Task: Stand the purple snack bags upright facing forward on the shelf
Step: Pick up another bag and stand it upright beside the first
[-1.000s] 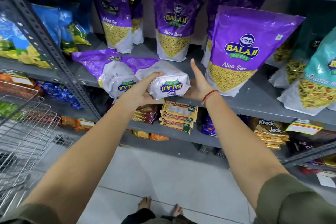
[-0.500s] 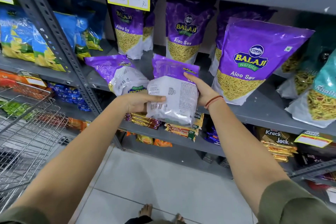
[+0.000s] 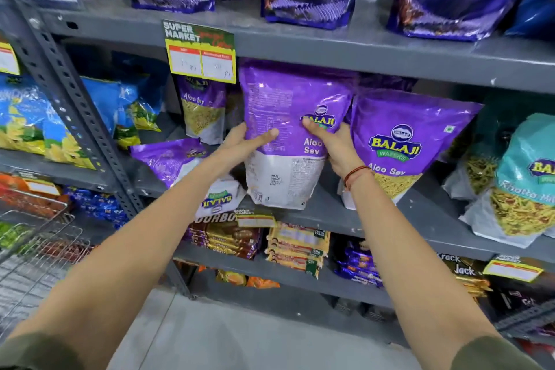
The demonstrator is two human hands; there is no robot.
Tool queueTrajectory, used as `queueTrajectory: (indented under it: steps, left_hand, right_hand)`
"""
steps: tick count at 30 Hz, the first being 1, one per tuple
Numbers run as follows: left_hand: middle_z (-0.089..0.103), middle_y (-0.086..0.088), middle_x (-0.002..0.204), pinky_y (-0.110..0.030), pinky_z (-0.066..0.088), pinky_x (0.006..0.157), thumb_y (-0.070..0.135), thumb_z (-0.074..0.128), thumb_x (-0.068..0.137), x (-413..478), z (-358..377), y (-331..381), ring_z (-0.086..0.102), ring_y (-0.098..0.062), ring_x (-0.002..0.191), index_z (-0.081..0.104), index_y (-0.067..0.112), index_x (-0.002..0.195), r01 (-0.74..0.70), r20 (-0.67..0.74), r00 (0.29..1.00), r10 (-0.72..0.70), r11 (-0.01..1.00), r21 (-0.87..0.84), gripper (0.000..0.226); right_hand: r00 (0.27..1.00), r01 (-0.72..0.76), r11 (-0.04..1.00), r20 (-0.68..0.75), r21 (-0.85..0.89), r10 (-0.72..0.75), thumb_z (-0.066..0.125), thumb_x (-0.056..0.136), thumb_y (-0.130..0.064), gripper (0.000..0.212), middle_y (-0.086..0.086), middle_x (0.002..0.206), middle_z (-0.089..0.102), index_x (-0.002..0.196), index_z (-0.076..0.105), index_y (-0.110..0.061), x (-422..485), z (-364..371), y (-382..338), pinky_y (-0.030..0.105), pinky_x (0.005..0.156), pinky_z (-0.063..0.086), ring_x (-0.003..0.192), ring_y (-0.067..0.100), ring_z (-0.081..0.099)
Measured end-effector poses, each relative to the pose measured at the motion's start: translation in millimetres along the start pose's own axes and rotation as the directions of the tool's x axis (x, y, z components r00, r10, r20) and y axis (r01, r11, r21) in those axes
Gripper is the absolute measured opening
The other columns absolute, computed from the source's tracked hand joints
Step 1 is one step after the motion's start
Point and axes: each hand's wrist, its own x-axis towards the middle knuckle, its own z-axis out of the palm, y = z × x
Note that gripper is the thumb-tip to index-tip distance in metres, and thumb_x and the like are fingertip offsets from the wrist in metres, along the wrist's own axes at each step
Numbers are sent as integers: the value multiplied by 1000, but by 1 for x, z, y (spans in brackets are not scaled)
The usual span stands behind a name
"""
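both hands on one purple snack bag [image 3: 282,135], held upright over the front of the middle shelf [image 3: 390,213], bottom edge at or just above the shelf surface, cannot tell if it's touching. left hand [image 3: 240,144] grips the bag's left edge, thumb across the front. right hand [image 3: 333,144] grips the right side, thumb pressed by the balaji logo. bag is twisted: the back panel with fine print and barcode faces the camera on the left, the front with "aloo sev" wraps around on the right.

just to the right, touching or nearly so, a second purple bag [image 3: 411,144] stands upright facing forward. to the left a fallen purple bag [image 3: 180,165] lies flat on the same shelf, logo upside down, partly behind the left forearm. a smaller upright purple bag [image 3: 202,108] sits further back, under the yellow price tag [image 3: 199,54].
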Motion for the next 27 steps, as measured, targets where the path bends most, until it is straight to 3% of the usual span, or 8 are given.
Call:
queueTrajectory:
  steps: [5,10,13,15,18,21,24,27]
  left_hand:
    - [65,9,85,-5,46,61,9,69,80,23,-5,16,61,14,63,63,4,102,-183,-166,969,185,983,27,23]
    - [72,14,74,-19,53,73,12,75,74,39,-13,13,68,-3,74,66,14,88,-190,-241,956,165,978,-84,17]
    - [70,4,91,-18,52,78,15,69,81,36,-2,4,65,-2,80,59,11,97,-264,-342,921,186,944,-196,20]
    - [61,6,101,-14,47,83,21,63,87,18,13,-17,60,4,89,53,11,106,-293,-506,834,220,954,-68,24]
    - [51,-7,113,-38,44,96,35,53,91,-20,49,-71,51,-21,107,49,8,114,-206,-613,731,299,954,219,36]
    - [44,-14,115,-40,42,95,24,59,86,-46,93,-108,48,-30,109,46,7,116,-46,-477,857,196,950,308,37]
    - [41,-15,124,-31,37,95,13,66,79,-56,126,-120,45,-30,113,38,6,130,65,-385,922,46,961,270,58]
    - [33,-17,138,-19,29,98,14,64,81,-48,138,-113,39,-28,124,25,4,141,95,-395,918,-30,985,146,72]
  right_hand:
    - [981,101,990,-159,-95,-115,90,55,-20,61,18,96,72,100,61,10,10,3,-6,35,72,59,79,20,70]
    - [971,143,985,-178,-94,-158,81,71,-11,17,-4,70,72,78,65,-9,9,1,-7,27,69,55,68,11,65]
    - [992,69,992,-99,-106,-80,78,73,-6,19,-13,70,74,86,65,-14,2,-1,-3,18,64,54,70,4,69]
    - [998,5,990,-59,-143,-14,77,75,-8,24,-13,74,74,95,65,-12,-5,-4,9,16,64,53,72,3,70]
    - [996,-22,978,-84,-210,4,79,75,-16,22,-4,86,74,92,67,-15,-12,-9,24,23,69,55,77,8,70]
    - [979,30,944,-180,-330,-94,82,71,-25,17,-3,79,72,79,67,-21,-18,-6,25,29,72,56,72,9,68]
    - [915,31,879,-340,-476,-216,81,72,-30,35,-11,54,53,57,49,-28,-34,11,19,23,55,40,49,1,49]
    - [834,-31,797,-456,-603,-312,75,77,-42,35,11,60,63,69,59,-12,-53,34,19,36,60,37,61,31,59]
